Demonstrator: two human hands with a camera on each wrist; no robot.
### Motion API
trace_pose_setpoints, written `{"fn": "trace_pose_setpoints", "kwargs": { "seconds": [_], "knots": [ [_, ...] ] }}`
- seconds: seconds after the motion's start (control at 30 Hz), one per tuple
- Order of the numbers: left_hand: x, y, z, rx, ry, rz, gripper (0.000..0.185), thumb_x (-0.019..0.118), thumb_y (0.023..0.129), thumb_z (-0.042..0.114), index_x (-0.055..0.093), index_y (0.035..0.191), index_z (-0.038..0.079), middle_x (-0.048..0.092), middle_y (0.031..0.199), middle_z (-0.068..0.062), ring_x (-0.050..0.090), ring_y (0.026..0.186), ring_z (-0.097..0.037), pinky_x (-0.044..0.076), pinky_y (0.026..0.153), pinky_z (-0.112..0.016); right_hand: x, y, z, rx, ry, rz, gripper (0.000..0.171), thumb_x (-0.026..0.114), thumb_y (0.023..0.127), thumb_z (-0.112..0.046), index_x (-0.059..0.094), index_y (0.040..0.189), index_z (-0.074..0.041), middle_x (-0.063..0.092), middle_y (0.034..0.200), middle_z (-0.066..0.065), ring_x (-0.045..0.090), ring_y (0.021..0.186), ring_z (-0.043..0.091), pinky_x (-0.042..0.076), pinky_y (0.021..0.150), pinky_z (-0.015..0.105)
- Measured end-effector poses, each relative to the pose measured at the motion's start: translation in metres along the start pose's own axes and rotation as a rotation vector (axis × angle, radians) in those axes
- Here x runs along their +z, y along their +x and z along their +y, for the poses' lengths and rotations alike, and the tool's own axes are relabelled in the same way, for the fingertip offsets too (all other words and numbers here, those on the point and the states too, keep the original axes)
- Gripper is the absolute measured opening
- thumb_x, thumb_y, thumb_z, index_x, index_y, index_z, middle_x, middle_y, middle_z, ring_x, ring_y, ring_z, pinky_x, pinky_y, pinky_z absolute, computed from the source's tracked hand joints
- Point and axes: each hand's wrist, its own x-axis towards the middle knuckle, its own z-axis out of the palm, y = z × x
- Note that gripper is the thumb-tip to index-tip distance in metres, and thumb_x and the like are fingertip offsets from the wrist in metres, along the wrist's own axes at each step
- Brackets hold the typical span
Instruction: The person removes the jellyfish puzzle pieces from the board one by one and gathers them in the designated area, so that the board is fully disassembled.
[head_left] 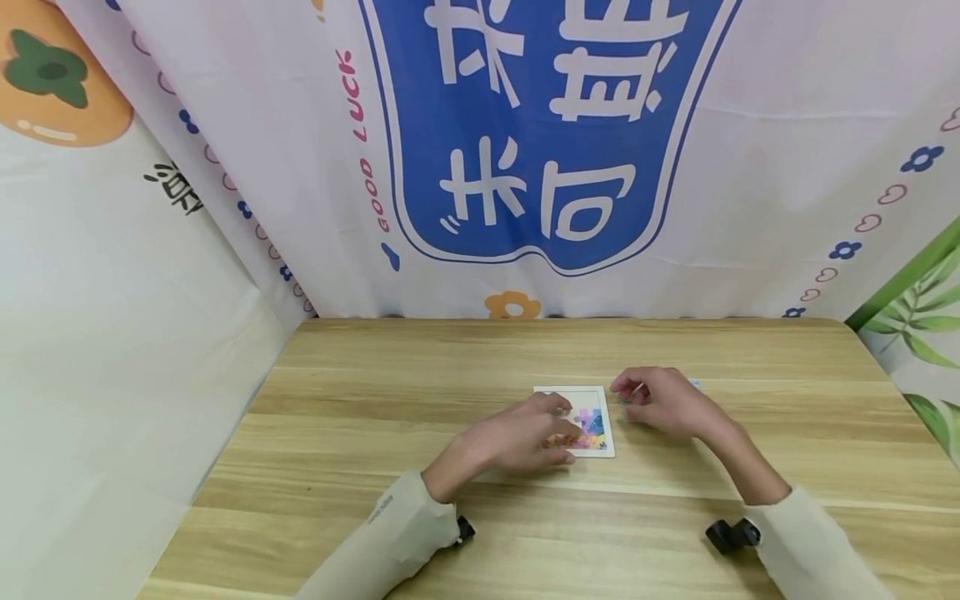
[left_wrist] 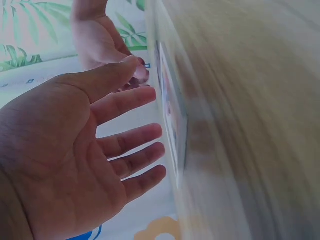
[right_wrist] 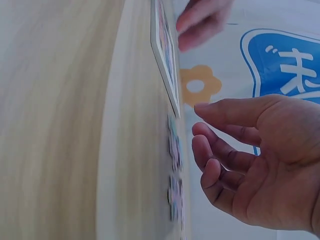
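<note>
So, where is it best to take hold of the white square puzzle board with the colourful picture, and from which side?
The white square puzzle board lies flat on the wooden table, so there is nothing to grip from above. Probably best is its far edge or far right corner, which is bare: come from the right with the right hand, lift the thin rim with the fingertips, then pinch it. The left hand hovers over its near left part.

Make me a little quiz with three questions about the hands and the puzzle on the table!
1. True or false: the puzzle board lies flat on the wooden table.
2. Which hand hovers over the board: A) left hand B) right hand?
3. Fill in: loose puzzle pieces lie on the table beside the board, under the ____ hand.

Key: 1 true; 2 A; 3 right.
</note>
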Motion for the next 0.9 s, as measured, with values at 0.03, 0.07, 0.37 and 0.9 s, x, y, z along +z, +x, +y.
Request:
{"fn": "trace_pose_setpoints", "kwargs": {
  "seconds": [0.03, 0.07, 0.37, 0.9],
  "knots": [
    [0.0, 0.002, 0.001, 0.0, 0.0, -0.005, 0.041, 0.068, 0.107, 0.04, 0.071, 0.144, 0.022, 0.049, 0.165, -0.008, 0.043, 0.155, -0.024, 0.033, 0.133, -0.044, 0.002, 0.002, -0.001, -0.006, -0.008, -0.002, 0.024, 0.078, 0.093, -0.003, 0.075, 0.117, -0.004, 0.077, 0.104, 0.005, 0.066, 0.091, 0.013, 0.055, 0.076, 0.026],
    [0.0, 0.003, 0.002, -0.001, 0.004, -0.009, 0.042, 0.068, 0.107, 0.041, 0.071, 0.144, 0.023, 0.049, 0.166, -0.008, 0.043, 0.155, -0.023, 0.034, 0.132, -0.043, 0.004, 0.004, -0.003, -0.011, -0.013, -0.006, 0.024, 0.078, 0.093, -0.003, 0.075, 0.116, -0.005, 0.076, 0.104, 0.005, 0.066, 0.091, 0.013, 0.055, 0.076, 0.027],
    [0.002, 0.011, 0.005, 0.005, 0.02, -0.033, 0.044, 0.067, 0.106, 0.043, 0.068, 0.147, 0.027, 0.05, 0.164, -0.007, 0.049, 0.149, -0.022, 0.045, 0.123, -0.038, 0.016, 0.015, -0.009, -0.032, 0.004, -0.064, 0.026, 0.08, 0.091, 0.001, 0.074, 0.116, -0.003, 0.072, 0.101, 0.006, 0.059, 0.082, 0.012, 0.052, 0.073, 0.025],
    [0.005, 0.01, 0.003, 0.021, 0.045, -0.053, 0.049, 0.067, 0.107, 0.044, 0.063, 0.152, 0.026, 0.046, 0.167, -0.008, 0.047, 0.15, -0.023, 0.044, 0.124, -0.038, 0.025, 0.015, -0.011, -0.066, 0.0, -0.088, 0.029, 0.081, 0.089, 0.003, 0.074, 0.116, -0.005, 0.067, 0.091, 0.003, 0.055, 0.081, 0.014, 0.047, 0.069, 0.024]
  ]
}}
